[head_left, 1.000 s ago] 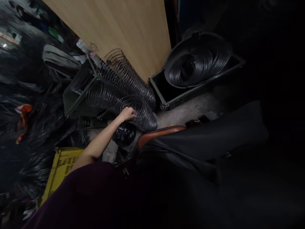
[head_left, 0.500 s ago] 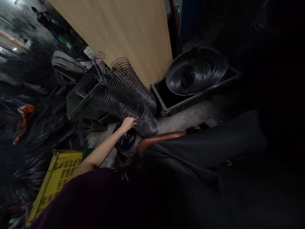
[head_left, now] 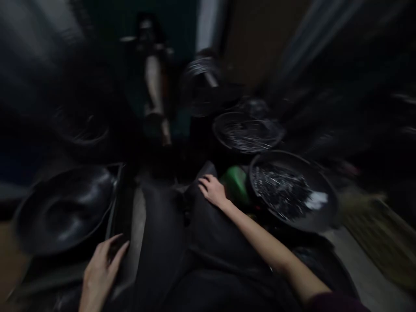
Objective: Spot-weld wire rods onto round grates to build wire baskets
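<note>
The picture is dark and smeared by motion. My left hand [head_left: 101, 268] lies low at the left with fingers stretched out, resting by the edge of a dark crate [head_left: 118, 203] that holds a large black pan [head_left: 61, 208]. My right hand [head_left: 212, 190] rests flat on my knee, on dark trousers [head_left: 195, 242], fingers apart and holding nothing. Just right of it sits a green object [head_left: 237, 184] and a round black basin [head_left: 292, 190] with shiny wire pieces inside.
A second round basin of wire [head_left: 247, 132] stands farther back. Another person [head_left: 154, 82] sits or stands ahead, an arm hanging down. A blurred wire coil [head_left: 201, 84] is beside that person. A pale floor strip [head_left: 367, 268] shows at the right.
The view has swung away from the wooden board and the wire spirals. My left hand has left the spiral and now rests by the crate; my right hand has come into view.
</note>
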The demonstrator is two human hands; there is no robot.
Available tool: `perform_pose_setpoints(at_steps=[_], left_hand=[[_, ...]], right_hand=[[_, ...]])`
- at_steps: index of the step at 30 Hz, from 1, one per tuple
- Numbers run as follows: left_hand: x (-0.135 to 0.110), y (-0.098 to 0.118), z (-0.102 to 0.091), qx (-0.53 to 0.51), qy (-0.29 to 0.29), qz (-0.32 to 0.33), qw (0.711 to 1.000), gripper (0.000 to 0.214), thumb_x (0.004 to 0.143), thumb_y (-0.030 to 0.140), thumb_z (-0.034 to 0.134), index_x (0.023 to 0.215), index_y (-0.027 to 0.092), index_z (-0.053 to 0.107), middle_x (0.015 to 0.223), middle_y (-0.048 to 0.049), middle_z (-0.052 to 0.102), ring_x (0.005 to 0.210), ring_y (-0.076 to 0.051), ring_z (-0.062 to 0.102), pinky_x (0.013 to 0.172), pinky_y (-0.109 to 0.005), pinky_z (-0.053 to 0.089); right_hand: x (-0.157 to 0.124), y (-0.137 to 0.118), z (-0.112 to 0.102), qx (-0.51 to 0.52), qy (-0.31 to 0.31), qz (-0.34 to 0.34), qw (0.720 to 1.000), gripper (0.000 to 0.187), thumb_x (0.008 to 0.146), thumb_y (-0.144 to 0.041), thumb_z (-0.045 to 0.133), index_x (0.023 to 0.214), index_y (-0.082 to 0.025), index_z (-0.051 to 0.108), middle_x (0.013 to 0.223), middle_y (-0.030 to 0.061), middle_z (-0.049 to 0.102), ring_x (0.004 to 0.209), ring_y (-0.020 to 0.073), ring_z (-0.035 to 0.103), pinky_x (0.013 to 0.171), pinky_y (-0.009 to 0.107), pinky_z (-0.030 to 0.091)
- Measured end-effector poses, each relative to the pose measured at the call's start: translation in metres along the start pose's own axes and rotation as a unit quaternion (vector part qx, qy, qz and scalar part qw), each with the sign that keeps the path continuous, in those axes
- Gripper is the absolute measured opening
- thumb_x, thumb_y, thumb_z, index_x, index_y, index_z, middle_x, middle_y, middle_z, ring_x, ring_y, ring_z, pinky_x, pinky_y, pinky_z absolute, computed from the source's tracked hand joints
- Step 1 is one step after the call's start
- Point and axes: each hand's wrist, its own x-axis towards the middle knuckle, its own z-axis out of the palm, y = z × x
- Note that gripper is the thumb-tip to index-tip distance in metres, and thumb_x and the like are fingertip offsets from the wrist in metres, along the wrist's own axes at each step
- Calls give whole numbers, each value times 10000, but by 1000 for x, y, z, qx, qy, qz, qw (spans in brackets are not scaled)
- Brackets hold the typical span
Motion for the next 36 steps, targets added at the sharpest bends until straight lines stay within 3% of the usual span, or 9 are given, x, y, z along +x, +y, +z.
perform_pose_setpoints(at_steps=[6, 10, 13, 16, 21, 25, 28, 31, 36], left_hand=[[77, 97, 118, -118, -26, 134, 984, 578, 842, 671, 522, 1128, 187, 654, 994, -66, 661, 761, -205, 660, 720, -350, 575], [80, 98, 157, -76, 54, 194, 977, 437, 938, 555, 460, 1032, 197, 692, 918, -68, 670, 835, -228, 663, 781, -360, 544], [78, 93, 167, -51, 73, 242, 966, 343, 964, 465, 482, 1051, 203, 685, 926, -61, 671, 881, -223, 660, 804, -340, 530], [79, 94, 167, -39, 77, 260, 962, 321, 974, 437, 481, 1058, 197, 676, 918, -55, 665, 855, -209, 658, 771, -316, 528], [84, 96, 166, -47, 79, 271, 958, 307, 974, 423, 492, 1068, 188, 665, 925, -55, 669, 833, -203, 654, 754, -318, 530], [73, 114, 145, -108, 79, 292, 947, 267, 965, 376, 527, 1111, 178, 631, 990, -64, 680, 865, -189, 665, 787, -320, 549], [58, 146, 109, -153, 91, 328, 928, 397, 944, 398, 562, 1280, 188, 543, 1209, -109, 627, 1117, -231, 624, 959, -393, 525], [44, 170, 76, -193, 110, 363, 905, 635, 916, 560, 536, 1430, 209, 410, 1428, -156, 469, 1307, -291, 499, 1050, -479, 466], [25, 152, 66, -183, 102, 327, 922, 497, 959, 527, 445, 1359, 236, 495, 1345, -130, 555, 1268, -307, 521, 1018, -519, 477]], right_hand=[[60, 105, -124, -39, 214, 120, 969, 410, 1004, -371, 342, 1101, -167, 684, 1113, 104, 692, 1037, 221, 632, 954, 374, 493], [115, 156, -165, -173, 100, 236, 951, 457, 928, -499, 522, 1226, -176, 651, 1205, 154, 668, 1098, 289, 611, 933, 430, 480], [129, 176, -161, -190, 36, 263, 945, 370, 901, -511, 583, 1061, -206, 718, 971, 126, 732, 932, 257, 662, 818, 372, 497], [126, 184, -171, -182, 97, 264, 942, 314, 967, -421, 501, 1003, -190, 711, 914, 106, 732, 881, 195, 647, 788, 309, 468], [87, 171, -252, -148, 225, 256, 928, 331, 1006, -392, 397, 1152, -230, 646, 1100, 56, 698, 978, 180, 614, 833, 330, 455], [28, 120, -291, 49, 274, 132, 951, 252, 950, -503, 500, 989, -330, 679, 923, -19, 668, 796, 162, 589, 675, 282, 452], [0, 77, -267, 315, 258, 140, 902, 337, 787, -628, 685, 895, -309, 667, 699, -18, 590, 498, 106, 401, 456, 246, 300], [-12, 38, -192, 501, 115, 203, 833, 472, 672, -703, 729, 846, -282, 606, 590, -46, 512, 419, 69, 252, 414, 231, 272], [-11, 3, -74, 371, -70, 201, 904, 477, 762, -723, 548, 715, -251, 597, 600, 0, 564, 556, 170, 523, 552, 327, 481]])
